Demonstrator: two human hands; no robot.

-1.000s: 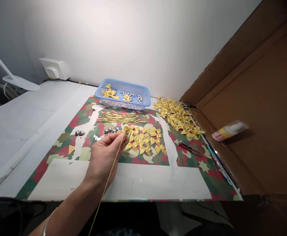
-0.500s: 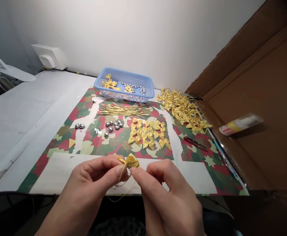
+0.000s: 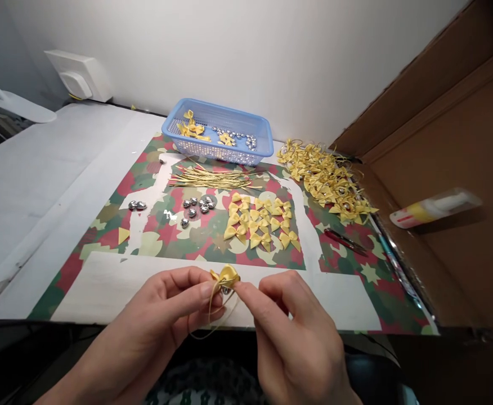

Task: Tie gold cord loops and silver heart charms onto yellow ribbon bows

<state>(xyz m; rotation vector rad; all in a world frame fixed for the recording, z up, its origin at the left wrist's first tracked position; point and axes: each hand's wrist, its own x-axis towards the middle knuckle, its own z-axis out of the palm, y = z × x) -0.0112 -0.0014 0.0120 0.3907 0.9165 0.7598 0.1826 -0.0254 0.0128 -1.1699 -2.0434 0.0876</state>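
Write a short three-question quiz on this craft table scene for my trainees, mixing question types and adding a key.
1. Multiple choice: what is held up between the left hand and the right hand?
A) a bottle
B) a yellow bow
C) a lamp

2. True or false: the blue basket contains both bows and silver balls.

3. Fill in one word: from the person's viewpoint, the loose silver balls on the mat lie to the ____ of the bows laid out in rows.

Key: 1. B; 2. True; 3. left
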